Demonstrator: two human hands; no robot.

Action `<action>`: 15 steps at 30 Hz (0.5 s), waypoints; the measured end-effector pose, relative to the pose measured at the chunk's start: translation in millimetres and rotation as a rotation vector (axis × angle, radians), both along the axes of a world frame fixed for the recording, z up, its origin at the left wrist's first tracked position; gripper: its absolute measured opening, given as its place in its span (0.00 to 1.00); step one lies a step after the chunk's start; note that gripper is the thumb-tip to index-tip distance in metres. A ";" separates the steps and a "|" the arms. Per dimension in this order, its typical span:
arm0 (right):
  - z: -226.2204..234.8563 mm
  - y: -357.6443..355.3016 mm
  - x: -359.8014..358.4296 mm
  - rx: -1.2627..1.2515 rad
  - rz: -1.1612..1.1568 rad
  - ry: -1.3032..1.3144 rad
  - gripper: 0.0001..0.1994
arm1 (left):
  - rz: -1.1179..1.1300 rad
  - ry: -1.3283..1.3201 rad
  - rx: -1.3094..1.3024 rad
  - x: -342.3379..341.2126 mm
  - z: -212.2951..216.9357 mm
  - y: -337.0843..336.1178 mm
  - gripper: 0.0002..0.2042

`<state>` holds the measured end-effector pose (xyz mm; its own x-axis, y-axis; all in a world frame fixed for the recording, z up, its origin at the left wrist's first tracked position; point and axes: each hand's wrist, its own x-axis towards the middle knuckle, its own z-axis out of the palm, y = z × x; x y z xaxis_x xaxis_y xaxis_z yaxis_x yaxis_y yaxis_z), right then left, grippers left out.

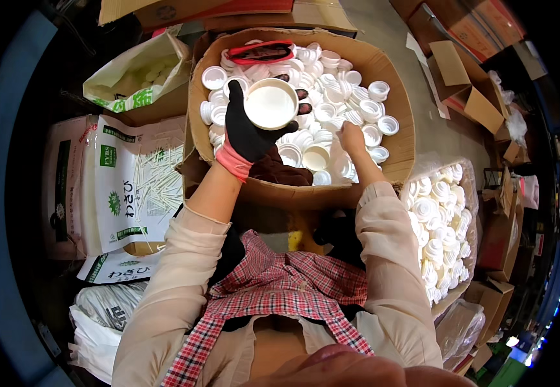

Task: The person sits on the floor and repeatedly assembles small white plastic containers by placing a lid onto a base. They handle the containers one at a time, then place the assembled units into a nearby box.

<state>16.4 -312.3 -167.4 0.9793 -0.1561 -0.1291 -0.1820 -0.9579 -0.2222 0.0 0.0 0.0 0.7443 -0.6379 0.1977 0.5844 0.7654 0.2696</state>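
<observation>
My left hand (249, 134), in a black glove with a pink cuff, grips a round white plastic lid (271, 105) by its edge. The lid's shallow hollow side faces up, and the glove's worn fingertips show past its right rim. To the right, my bare right hand (352, 138) is closed in a fist above the heap; what it holds, if anything, I cannot make out. Both hands are over a big cardboard box (393, 87) filled with white plastic caps (371, 110) of several sizes. A dark brown cloth (281, 169) lies at the box's near side.
A red pouch (260, 52) rests on the caps at the far side. On the left are a bag with thin white strips (157, 177) and an open white-green bag (141, 74). A lined box of white caps (444, 222) stands right. Open cartons (467, 87) line the far right.
</observation>
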 end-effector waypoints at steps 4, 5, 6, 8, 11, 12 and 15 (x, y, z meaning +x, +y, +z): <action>-3.0 -3.4 -5.4 0.097 -0.081 -0.183 0.15 | 0.032 -0.050 0.056 -6.8 3.9 7.1 0.41; 1.9 -0.1 -4.3 0.146 -0.134 -0.276 0.13 | 0.026 -0.064 0.038 -4.6 2.0 9.5 0.42; 1.7 -0.5 -3.1 0.185 -0.141 -0.314 0.10 | 0.007 -0.091 -0.033 -4.4 5.6 8.0 0.37; 4.4 -5.5 2.3 0.094 -0.106 -0.251 0.09 | 0.043 -0.195 0.053 -5.7 14.1 4.8 0.33; 43.0 25.0 7.0 0.106 -0.140 -0.347 0.10 | 0.006 -0.175 0.059 -6.8 12.4 10.4 0.27; 63.2 31.4 3.7 0.268 -0.131 -0.418 0.09 | -0.010 -0.135 0.059 -7.6 10.0 12.5 0.27; 117.6 38.0 -11.7 1.049 -0.129 -0.529 0.07 | -0.032 -0.061 0.082 -12.7 8.8 5.1 0.32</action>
<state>4.7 -274.3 -49.9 0.9342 -0.3167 0.1642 0.0874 -0.2430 -0.9661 -12.7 5.1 8.8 0.7115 -0.6771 0.1878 0.5888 0.7204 0.3666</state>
